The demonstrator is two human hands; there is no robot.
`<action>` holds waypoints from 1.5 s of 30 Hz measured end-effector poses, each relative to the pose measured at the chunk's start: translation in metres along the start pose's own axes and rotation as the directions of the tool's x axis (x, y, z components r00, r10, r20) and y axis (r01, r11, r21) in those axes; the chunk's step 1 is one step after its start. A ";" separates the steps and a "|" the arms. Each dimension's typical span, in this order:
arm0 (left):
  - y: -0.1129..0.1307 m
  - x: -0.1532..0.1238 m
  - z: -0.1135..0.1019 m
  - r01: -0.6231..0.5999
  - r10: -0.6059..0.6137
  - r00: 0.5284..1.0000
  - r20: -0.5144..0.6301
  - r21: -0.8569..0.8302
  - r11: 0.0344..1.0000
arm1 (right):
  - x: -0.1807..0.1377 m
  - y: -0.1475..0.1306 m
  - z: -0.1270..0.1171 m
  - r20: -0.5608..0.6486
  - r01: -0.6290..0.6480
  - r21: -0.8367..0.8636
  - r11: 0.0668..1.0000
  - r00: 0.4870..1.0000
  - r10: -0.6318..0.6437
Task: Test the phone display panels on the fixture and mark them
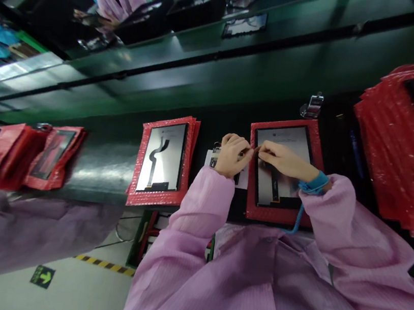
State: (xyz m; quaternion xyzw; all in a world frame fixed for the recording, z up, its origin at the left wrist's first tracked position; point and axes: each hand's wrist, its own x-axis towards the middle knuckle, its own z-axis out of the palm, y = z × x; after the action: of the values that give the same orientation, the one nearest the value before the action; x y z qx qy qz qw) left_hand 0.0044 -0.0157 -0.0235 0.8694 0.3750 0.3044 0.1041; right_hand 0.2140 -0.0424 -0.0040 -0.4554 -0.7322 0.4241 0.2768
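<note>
My left hand (232,154) is curled in a pinch beside the left edge of a flat display panel (289,141) that lies on a red bubble-wrap sheet (320,145). My right hand (283,159) reaches across that panel, its fingertips pinched against the left hand's at the panel's upper left corner. What the fingers hold is too small to make out. A blue wrist strap (315,183) with a coiled cord sits on my right wrist. A small white sheet with a dark part (212,157) lies under my left hand.
A second panel on stacked red sheets (162,161) lies to the left. A tall stack of red sheets with a panel (404,147) fills the right. A co-worker's sleeve (7,234) and red sheets (33,154) are far left. A green conveyor (241,72) runs behind.
</note>
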 end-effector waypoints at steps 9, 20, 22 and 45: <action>-0.001 -0.006 0.009 0.301 -0.378 0.604 -0.702 -0.238 0.923 | 0.000 0.017 -0.030 -0.384 -0.098 0.080 0.992 0.915 0.121; 0.081 -0.058 0.044 -0.181 0.182 0.983 0.036 -0.030 0.983 | 0.007 0.054 -0.049 -0.734 -0.572 -0.321 0.755 0.653 0.183; 0.086 -0.067 0.048 -0.147 0.149 0.986 0.077 -0.027 0.989 | 0.009 0.059 -0.051 -0.744 -0.554 -0.282 0.783 0.641 0.186; 0.079 -0.073 0.035 0.464 -0.636 0.769 0.068 -0.744 0.482 | -0.002 0.040 -0.072 -0.767 0.414 0.482 0.772 0.625 0.144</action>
State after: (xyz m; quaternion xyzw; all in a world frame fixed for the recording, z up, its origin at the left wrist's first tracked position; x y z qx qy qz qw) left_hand 0.0330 -0.1213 -0.0514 0.5474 0.4914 0.4690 0.4888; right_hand 0.2892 -0.0089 -0.0036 -0.4131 -0.3948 0.3800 0.7274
